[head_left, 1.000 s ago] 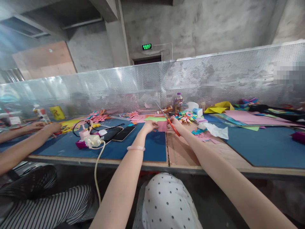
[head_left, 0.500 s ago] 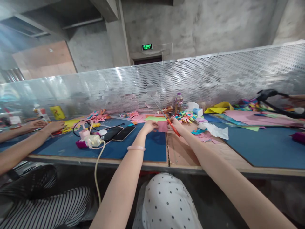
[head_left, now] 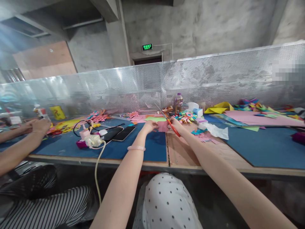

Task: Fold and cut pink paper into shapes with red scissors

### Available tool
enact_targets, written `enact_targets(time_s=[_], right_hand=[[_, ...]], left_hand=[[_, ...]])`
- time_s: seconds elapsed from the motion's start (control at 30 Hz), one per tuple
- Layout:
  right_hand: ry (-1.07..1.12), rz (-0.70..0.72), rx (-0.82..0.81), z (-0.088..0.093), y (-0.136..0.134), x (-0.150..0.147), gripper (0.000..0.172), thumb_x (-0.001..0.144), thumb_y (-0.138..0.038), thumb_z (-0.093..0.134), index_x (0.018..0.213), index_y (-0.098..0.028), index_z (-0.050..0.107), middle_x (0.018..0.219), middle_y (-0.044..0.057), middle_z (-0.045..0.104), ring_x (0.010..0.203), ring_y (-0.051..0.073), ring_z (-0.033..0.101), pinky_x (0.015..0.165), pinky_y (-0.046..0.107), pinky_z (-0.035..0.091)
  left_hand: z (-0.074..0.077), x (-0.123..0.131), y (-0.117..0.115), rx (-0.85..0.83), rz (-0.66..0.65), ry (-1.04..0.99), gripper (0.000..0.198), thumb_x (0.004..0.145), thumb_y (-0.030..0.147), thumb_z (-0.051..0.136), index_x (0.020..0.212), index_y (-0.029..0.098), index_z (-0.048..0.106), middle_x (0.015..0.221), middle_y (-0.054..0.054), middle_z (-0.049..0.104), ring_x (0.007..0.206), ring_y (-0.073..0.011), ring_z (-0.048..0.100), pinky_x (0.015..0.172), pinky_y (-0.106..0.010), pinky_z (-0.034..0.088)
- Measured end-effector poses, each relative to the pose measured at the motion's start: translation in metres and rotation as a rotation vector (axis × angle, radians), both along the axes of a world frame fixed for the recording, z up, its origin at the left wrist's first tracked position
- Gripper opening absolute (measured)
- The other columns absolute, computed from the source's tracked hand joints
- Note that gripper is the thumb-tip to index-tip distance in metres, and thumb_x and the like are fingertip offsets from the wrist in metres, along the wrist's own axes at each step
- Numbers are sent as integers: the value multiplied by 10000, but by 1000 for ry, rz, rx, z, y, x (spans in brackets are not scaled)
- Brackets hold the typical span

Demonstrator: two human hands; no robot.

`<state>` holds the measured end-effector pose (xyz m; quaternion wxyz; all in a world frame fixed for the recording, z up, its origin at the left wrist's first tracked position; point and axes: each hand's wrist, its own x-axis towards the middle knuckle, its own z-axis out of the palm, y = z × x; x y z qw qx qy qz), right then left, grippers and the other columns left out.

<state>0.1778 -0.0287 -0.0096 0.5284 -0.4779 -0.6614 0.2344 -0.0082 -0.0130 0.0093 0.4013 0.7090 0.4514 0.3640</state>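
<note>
A small pink sheet of paper (head_left: 163,127) is held up between my hands over the blue mat. My left hand (head_left: 150,126) pinches it by its left edge, fingers closed. At the opposite edge is my right hand (head_left: 175,123), also closed, with scissors (head_left: 175,128) in its grip. Their orange-red handles lie along the hand, and the metal blades point up and away to the left, apart from the paper. Whether the right fingertips also pinch the sheet is hard to make out. Just beyond lie a light green sheet (head_left: 156,119) and pink sheets.
Left of my arm are phones (head_left: 124,133) and a power strip (head_left: 93,141) with cables. A drink bottle (head_left: 178,104), a folded-paper flower (head_left: 187,117) and a crumpled tissue (head_left: 217,130) stand or lie to the right. A co-worker's hands (head_left: 39,126) are at far left.
My hands, the paper and the scissors stay in place. The co-worker's hands at left have drawn together and lifted. At right, another person's hand with a black object has left the view.
</note>
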Motion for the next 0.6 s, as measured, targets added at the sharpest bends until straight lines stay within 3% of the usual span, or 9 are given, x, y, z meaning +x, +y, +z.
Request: enact_targets(time_s=[0.3, 0.6], right_hand=[[2, 8, -7, 1, -3, -2, 182, 557, -92, 540, 670, -189, 435, 611, -39, 508, 566, 102, 465, 512, 211, 363], [-18, 13, 9, 1, -4, 0, 191, 546, -109, 550, 673, -188, 432, 653, -36, 511, 602, 113, 481, 569, 232, 382]], left_hand=[[-4, -2, 6, 2, -16, -4, 145, 626, 182, 736, 655, 106, 616, 624, -21, 618, 566, -111, 581, 609, -280, 520], [-6, -2, 9, 8, -17, -8, 150, 617, 185, 737, 683, 110, 625, 683, -32, 644, 595, -119, 590, 632, -301, 529]])
